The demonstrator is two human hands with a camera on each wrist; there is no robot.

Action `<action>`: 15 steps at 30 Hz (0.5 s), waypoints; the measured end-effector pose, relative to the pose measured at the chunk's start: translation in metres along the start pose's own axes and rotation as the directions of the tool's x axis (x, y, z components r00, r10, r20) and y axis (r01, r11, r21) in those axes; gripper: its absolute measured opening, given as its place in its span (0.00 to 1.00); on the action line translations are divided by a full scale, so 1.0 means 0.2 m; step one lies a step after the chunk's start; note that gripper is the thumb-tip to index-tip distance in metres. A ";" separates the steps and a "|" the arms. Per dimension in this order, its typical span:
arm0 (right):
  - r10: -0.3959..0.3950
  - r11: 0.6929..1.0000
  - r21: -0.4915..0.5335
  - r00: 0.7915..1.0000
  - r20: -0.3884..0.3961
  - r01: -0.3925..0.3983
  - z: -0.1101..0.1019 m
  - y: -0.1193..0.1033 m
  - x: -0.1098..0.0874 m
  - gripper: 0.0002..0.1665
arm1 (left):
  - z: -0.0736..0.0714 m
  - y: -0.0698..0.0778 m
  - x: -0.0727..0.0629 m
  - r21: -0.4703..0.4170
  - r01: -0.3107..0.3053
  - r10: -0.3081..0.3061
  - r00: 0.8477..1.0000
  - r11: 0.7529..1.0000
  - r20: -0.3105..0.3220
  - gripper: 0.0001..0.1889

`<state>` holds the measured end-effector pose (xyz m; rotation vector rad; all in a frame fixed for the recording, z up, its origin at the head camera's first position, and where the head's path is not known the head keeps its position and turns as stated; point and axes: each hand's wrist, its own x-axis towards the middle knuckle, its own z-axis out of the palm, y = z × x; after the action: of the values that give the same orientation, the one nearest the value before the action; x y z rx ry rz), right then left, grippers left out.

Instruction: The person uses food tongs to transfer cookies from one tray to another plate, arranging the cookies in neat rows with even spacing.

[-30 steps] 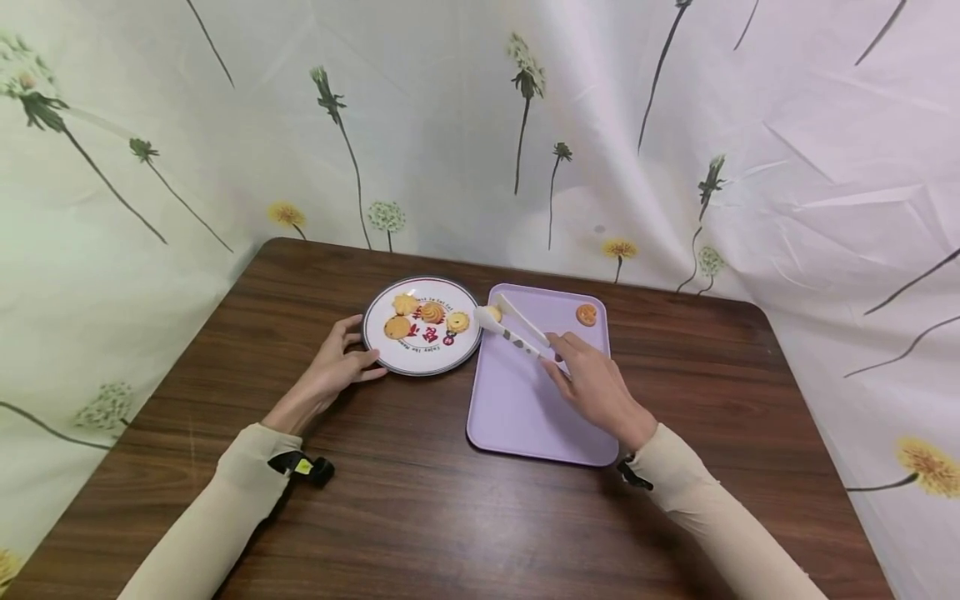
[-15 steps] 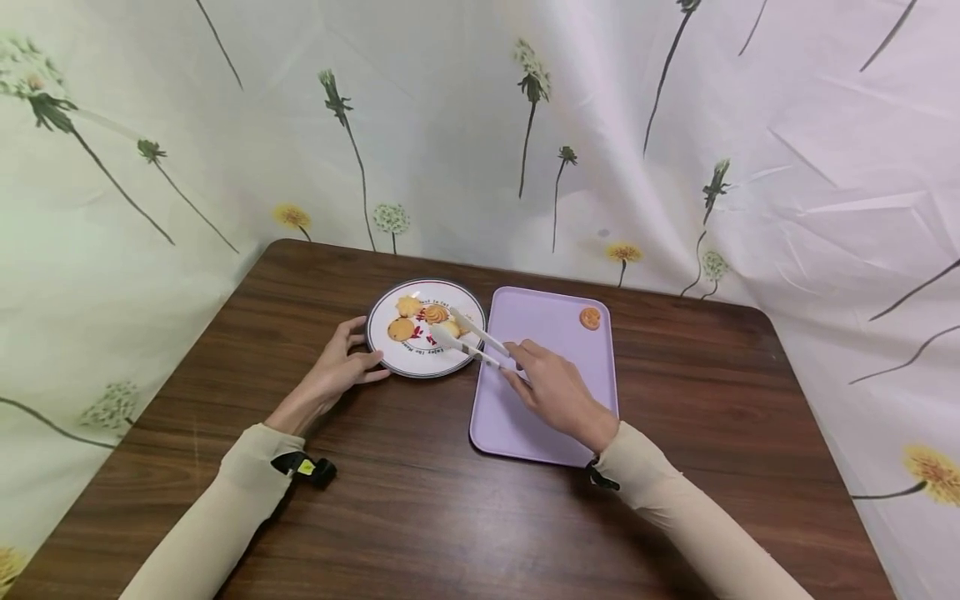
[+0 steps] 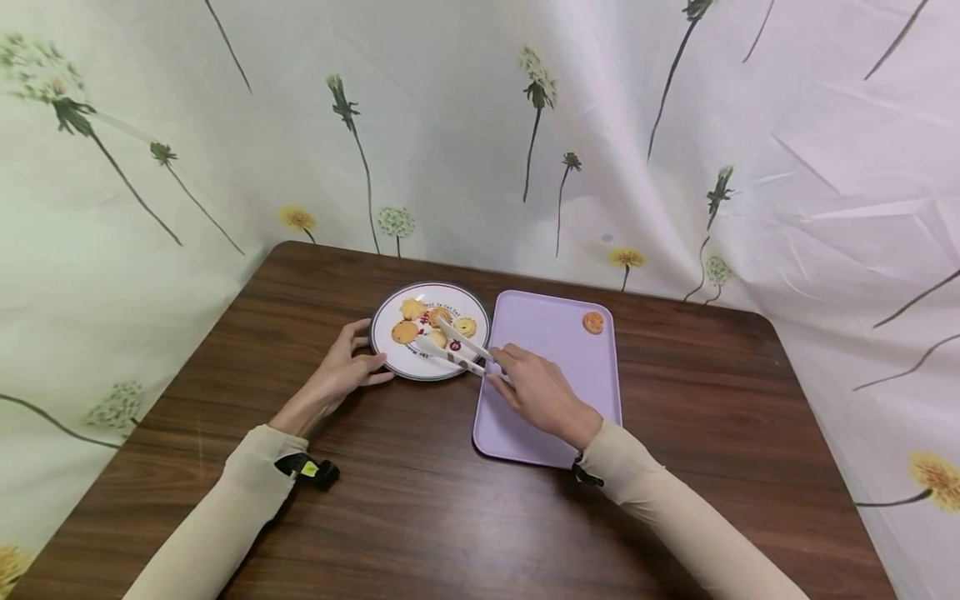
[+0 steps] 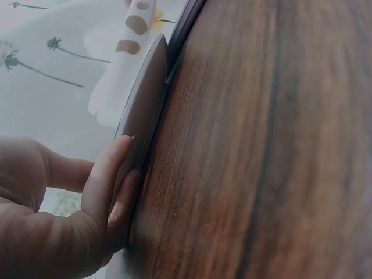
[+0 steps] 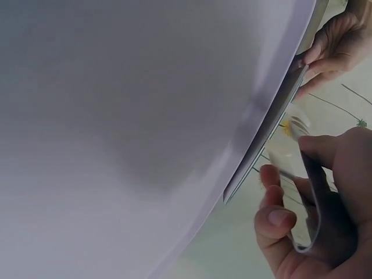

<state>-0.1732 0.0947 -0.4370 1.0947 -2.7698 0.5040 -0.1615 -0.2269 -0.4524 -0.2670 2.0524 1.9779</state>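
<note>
In the head view my left hand (image 3: 341, 364) holds the near-left rim of a white round plate (image 3: 411, 367) with printed lettering. The left wrist view shows fingers (image 4: 107, 174) at the rim and partly beneath it. Several cookies lie on the plate, among them a flat round cookie (image 3: 405, 332) and a ridged one (image 3: 465, 327). My right hand (image 3: 542, 392) grips white spotted tongs (image 3: 461, 360). Their tips are over the plate, with a pale cookie (image 3: 437, 338) between them. Whether they still squeeze it, I cannot tell. In the right wrist view the tongs (image 5: 307, 247) bend inside the palm.
A lilac tray (image 3: 498, 429) lies right beside the plate, under my right hand. One orange-brown pretzel-shaped cookie (image 3: 592, 322) sits in its far right corner. Both stand on a dark wooden table (image 3: 420, 500). A flower-printed curtain (image 3: 450, 150) hangs behind the table.
My right hand has moved left, carrying the pale cookie in the tongs from above the tray's left edge to the middle of the plate. My left hand stays at the plate's rim.
</note>
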 end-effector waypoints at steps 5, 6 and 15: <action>0.001 1.000 -0.013 1.000 0.011 -0.001 0.01 -0.01 0.01 0.18 | 0.01 0.00 0.00 -0.005 -0.004 0.004 1.000 1.000 0.004 0.43; -0.001 1.000 -0.015 1.000 0.009 0.001 0.01 -0.01 0.01 0.18 | 0.01 0.00 0.00 -0.004 -0.003 0.003 1.000 1.000 0.001 0.43; 0.003 1.000 -0.002 1.000 0.026 -0.003 0.01 -0.03 0.05 0.18 | 0.00 0.00 0.00 -0.007 -0.003 0.003 1.000 1.000 -0.007 0.43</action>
<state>-0.1764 0.0847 -0.4349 1.1054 -2.7941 0.4905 -0.1613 -0.2277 -0.4523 -0.2726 2.0523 1.9889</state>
